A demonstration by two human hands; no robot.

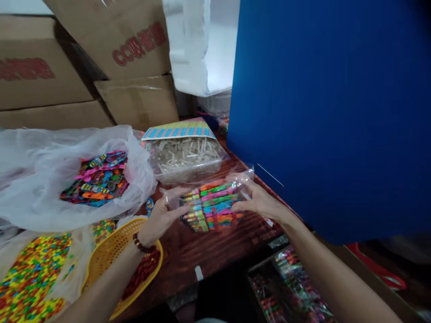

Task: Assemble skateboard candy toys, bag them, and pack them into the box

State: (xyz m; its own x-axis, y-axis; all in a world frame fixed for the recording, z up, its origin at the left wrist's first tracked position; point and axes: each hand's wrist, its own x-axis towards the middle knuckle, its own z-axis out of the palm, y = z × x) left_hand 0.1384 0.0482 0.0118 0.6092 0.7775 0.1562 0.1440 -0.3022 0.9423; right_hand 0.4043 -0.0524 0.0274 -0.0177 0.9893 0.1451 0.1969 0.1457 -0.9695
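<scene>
Between my two hands is a clear plastic bag [215, 207] of brightly coloured striped sticks lying side by side, just above the brown tabletop [188, 255]. My left hand [164, 216] is closed on the bag's left end, thumb on the front. With fingers partly behind the plastic, my right hand [257, 199] grips the right end. The sticks have green, pink, orange and blue parts; their exact kind is hard to tell. Below my left wrist stands a yellow basket [101, 251] with small red pieces [143, 273] in it.
A white plastic bag [37, 179] holds colourful flat pieces [101, 175]. Small bright beads [37, 264] lie at lower left. Behind are a clear tub [188, 157] of short clear tubes and cardboard boxes [138, 98]. A blue panel [330, 112] blocks the right; a box of wrapped packs [296, 287] sits below.
</scene>
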